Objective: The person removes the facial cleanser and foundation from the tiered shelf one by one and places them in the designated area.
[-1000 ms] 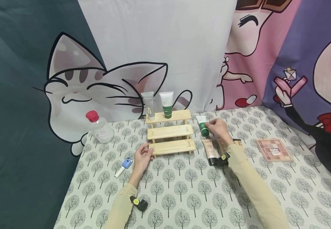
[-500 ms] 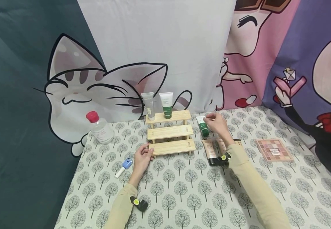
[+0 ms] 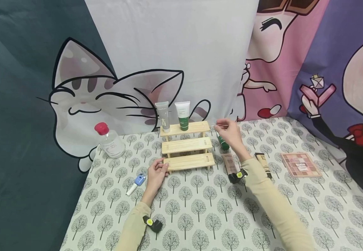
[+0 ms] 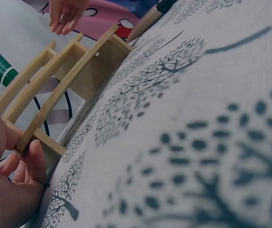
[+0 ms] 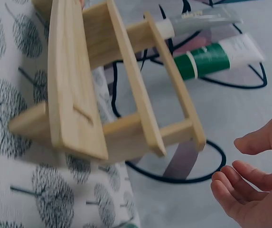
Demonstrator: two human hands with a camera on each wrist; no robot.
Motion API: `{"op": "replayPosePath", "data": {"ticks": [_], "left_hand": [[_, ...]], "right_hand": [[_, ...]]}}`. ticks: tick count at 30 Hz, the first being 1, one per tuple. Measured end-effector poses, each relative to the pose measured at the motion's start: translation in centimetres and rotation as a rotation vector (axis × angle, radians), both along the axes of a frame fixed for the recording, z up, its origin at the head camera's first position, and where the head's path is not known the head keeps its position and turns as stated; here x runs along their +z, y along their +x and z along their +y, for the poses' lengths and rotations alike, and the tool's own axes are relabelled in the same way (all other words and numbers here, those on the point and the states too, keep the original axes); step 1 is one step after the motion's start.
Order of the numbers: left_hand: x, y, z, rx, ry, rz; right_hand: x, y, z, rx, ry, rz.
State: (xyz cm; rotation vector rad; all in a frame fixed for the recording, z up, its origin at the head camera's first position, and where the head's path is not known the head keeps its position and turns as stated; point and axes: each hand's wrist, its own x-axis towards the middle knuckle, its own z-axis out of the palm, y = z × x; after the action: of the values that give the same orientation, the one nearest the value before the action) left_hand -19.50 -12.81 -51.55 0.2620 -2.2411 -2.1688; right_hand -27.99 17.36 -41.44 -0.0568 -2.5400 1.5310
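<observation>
My left hand [image 3: 155, 173] grips the left end of the lowest step of a three-tier wooden display stand [image 3: 187, 161], thumb on top and fingers beneath, as the left wrist view shows. On the top tier a grey tube [image 3: 163, 116] and a white-and-green tube [image 3: 183, 114] stand upright on their caps. Right of the stand, my right hand [image 3: 230, 133] hovers over a smaller green-and-white tube [image 3: 223, 143] lying on the cloth and partly hidden by the hand. Thumb and fingers of that right hand [image 5: 254, 185] are apart with nothing between them.
Near the right forearm lie a BB cream tube [image 3: 229, 163] and a gold tube with a black cap [image 3: 263, 164]. Farther right is an eyeshadow palette [image 3: 301, 164]. At left stand a red-capped clear bottle [image 3: 113, 143] and, lying flat, a small blue-and-white item [image 3: 136, 183].
My right hand has risen off the lying green tube and shifted left and away, its forearm uncovering the gold tube. The left hand and the stand have stayed put.
</observation>
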Motion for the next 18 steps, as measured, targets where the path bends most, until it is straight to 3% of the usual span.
{"op": "replayPosePath", "data": {"ticks": [8, 18], "left_hand": [[-0.8, -0.1, 0.2, 0.03, -0.013, 0.036], [-1.1, 0.0, 0.3, 0.038, -0.017, 0.046]], "right_hand": [[1.2, 0.3, -2.4, 0.062, -0.1, 0.061], [1.7, -0.3, -5.6, 0.175, -0.192, 0.065]]}}
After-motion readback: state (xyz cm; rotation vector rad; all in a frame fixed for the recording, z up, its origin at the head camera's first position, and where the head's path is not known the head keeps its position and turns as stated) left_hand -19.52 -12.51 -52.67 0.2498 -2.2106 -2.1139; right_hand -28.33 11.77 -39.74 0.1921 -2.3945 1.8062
